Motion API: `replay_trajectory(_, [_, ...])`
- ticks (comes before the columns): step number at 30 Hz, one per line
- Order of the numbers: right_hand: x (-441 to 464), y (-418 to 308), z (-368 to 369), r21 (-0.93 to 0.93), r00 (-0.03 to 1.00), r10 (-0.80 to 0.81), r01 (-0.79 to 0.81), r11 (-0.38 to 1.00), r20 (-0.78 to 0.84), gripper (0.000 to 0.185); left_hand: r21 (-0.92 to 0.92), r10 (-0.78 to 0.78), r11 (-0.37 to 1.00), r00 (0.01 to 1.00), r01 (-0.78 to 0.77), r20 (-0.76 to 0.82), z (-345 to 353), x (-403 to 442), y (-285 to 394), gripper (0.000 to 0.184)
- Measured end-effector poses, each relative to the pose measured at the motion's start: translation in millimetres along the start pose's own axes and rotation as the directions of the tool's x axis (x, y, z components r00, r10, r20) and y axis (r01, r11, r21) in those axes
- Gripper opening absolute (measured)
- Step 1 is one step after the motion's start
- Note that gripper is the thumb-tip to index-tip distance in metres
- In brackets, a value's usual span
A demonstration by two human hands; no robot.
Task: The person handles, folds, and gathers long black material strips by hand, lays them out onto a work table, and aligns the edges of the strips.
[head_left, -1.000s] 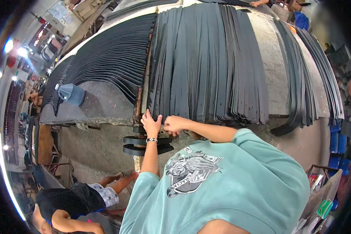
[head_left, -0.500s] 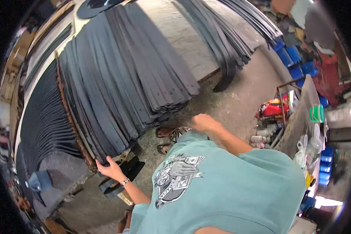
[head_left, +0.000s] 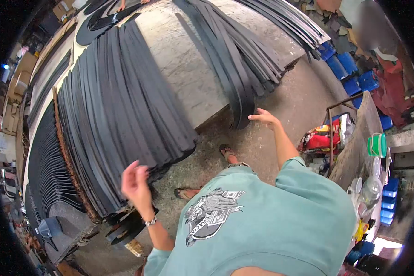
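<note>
My left hand [head_left: 135,186], with a watch on its wrist, is raised over the front ends of a wide row of long dark strips [head_left: 119,92]. Its fingers are loosely bent, somewhat blurred and hold nothing. My right hand [head_left: 266,118] reaches out with fingers stretched and apart. Its fingertips are beside the drooping end of a loose dark strip [head_left: 243,103]; whether they touch it I cannot tell. That strip hangs over the table edge by a second bunch of dark strips [head_left: 262,69].
Curved black strips [head_left: 50,165] are stacked at the left. Another person's hands [head_left: 121,8] show at the far table end. On the right are a red bag [head_left: 319,137], a green tub [head_left: 376,145] and blue containers [head_left: 336,66]. The table top [head_left: 179,60] shows between the bunches.
My left hand has left the corner of the strip row and risen. My right hand has moved right and opened beside the loose strip. The view has shifted, and my feet have stepped apart.
</note>
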State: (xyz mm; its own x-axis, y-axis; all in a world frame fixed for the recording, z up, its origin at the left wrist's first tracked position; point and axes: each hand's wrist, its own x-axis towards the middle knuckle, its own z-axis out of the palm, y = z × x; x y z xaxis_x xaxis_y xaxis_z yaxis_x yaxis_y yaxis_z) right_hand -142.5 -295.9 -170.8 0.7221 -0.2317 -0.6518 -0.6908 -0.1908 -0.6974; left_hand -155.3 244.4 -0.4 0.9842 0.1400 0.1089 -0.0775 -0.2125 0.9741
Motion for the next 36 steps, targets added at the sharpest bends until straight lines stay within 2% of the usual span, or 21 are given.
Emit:
replay_trajectory(2, [44.6,5.1,-24.3,-0.019,0.984,-0.087,0.091,0.996,0.156,0.119,-0.161,-0.184,0.957,0.934,0.241,0.306,84.0,7.4,-11.4,0.029])
replay_trajectory(3, [79.7,15.7,-31.8,-0.022,0.969,-0.155,0.162,0.987,0.193,0.121,-0.139,-0.213,0.947,0.892,0.288,0.398,129.5,9.9,-21.3,0.032])
replay_trajectory(5, [92.6,36.6,-24.5,0.074,0.970,-0.027,0.009,0.997,0.243,0.124,-0.076,-0.309,0.900,0.750,0.430,0.584,195.0,-0.3,-45.9,0.041])
replay_trajectory(6, [90.9,13.7,-29.9,0.135,0.958,0.127,-0.166,0.977,0.258,0.125,-0.079,-0.325,0.867,0.679,0.492,0.658,224.7,-0.3,-61.6,0.047])
replay_trajectory(8, [85.3,7.4,-23.6,0.299,0.972,-0.013,-0.059,0.952,0.233,0.118,0.089,-0.421,0.865,0.620,0.494,0.662,263.8,-7.6,-101.9,0.059])
replay_trajectory(9, [114.3,39.1,-15.6,0.382,0.964,-0.094,-0.009,0.924,0.250,0.107,0.161,-0.466,0.854,0.589,0.495,0.660,275.9,-8.8,-108.5,0.073])
replay_trajectory(12, [75.2,2.9,-22.1,0.415,0.908,-0.221,0.058,0.908,0.355,0.099,0.256,-0.560,0.815,0.593,0.519,0.579,305.9,-8.0,-127.7,0.082])
replay_trajectory(13, [70.5,1.8,-18.0,0.374,0.946,-0.166,0.052,0.926,0.280,0.087,0.273,-0.593,0.789,0.569,0.550,0.570,315.7,-5.6,-120.8,0.091])
replay_trajectory(17, [73.9,7.4,-7.8,0.394,0.897,-0.274,0.125,0.911,0.348,0.066,0.309,-0.483,0.875,0.656,0.371,0.579,350.8,-4.6,-151.5,0.098])
replay_trajectory(20, [36.9,-22.2,-3.8,0.518,0.879,-0.361,0.163,0.840,0.310,0.058,0.277,-0.511,0.829,0.455,0.486,0.729,360.6,2.3,-115.5,0.090])
replay_trajectory(21, [25.5,-32.3,-2.1,0.563,0.886,-0.371,0.162,0.810,0.279,0.053,0.297,-0.559,0.777,0.391,0.556,0.731,363.0,2.3,-115.0,0.086])
replay_trajectory(24, [-3.2,-63.7,1.3,0.607,0.911,-0.338,0.132,0.784,0.238,0.053,0.068,-0.455,0.704,0.376,0.707,0.807,356.7,-4.0,-102.0,0.080])
replay_trajectory(25, [-5.8,-70.3,4.0,0.613,0.909,-0.328,0.108,0.782,0.258,0.050,-0.018,-0.435,0.674,0.415,0.739,0.799,352.1,-5.4,-91.7,0.072])
replay_trajectory(28, [-25.2,-103.0,1.4,0.616,0.903,-0.339,0.112,0.779,0.265,0.047,-0.114,-0.380,0.608,0.414,0.786,0.827,332.1,-0.8,-55.9,0.065])
replay_trajectory(29, [-26.3,-111.3,4.3,0.565,0.910,-0.337,0.152,0.811,0.239,0.045,-0.139,-0.366,0.613,0.435,0.778,0.823,327.1,0.2,-49.0,0.061])
replay_trajectory(30, [-26.6,-120.7,6.9,0.507,0.918,-0.336,0.191,0.840,0.212,0.044,-0.207,-0.362,0.561,0.462,0.802,0.809,322.3,0.9,-38.1,0.057])
replay_trajectory(31, [-33.6,-132.0,9.1,0.434,0.915,-0.346,0.230,0.871,0.210,0.052,-0.258,-0.358,0.485,0.459,0.836,0.813,318.4,1.6,-30.9,0.053])
replay_trajectory(33, [-56.9,-155.1,17.5,0.417,0.944,-0.293,0.208,0.885,0.150,0.058,-0.326,-0.400,0.359,0.460,0.875,0.793,311.4,5.8,-19.0,0.045])
replay_trajectory(34, [-64.3,-160.4,20.9,0.414,0.955,-0.271,0.201,0.888,0.117,0.061,-0.347,-0.446,0.316,0.461,0.883,0.768,308.3,10.6,-10.7,0.042])
replay_trajectory(35, [-68.0,-155.9,25.3,0.356,0.968,-0.242,0.202,0.912,0.069,0.070,-0.369,-0.405,0.303,0.469,0.879,0.785,305.4,17.3,-0.8,0.042])
replay_trajectory(36, [-76.9,-150.6,27.9,0.406,0.959,-0.264,0.202,0.891,0.103,0.072,-0.331,-0.419,0.286,0.428,0.899,0.801,299.5,27.8,6.7,0.039])
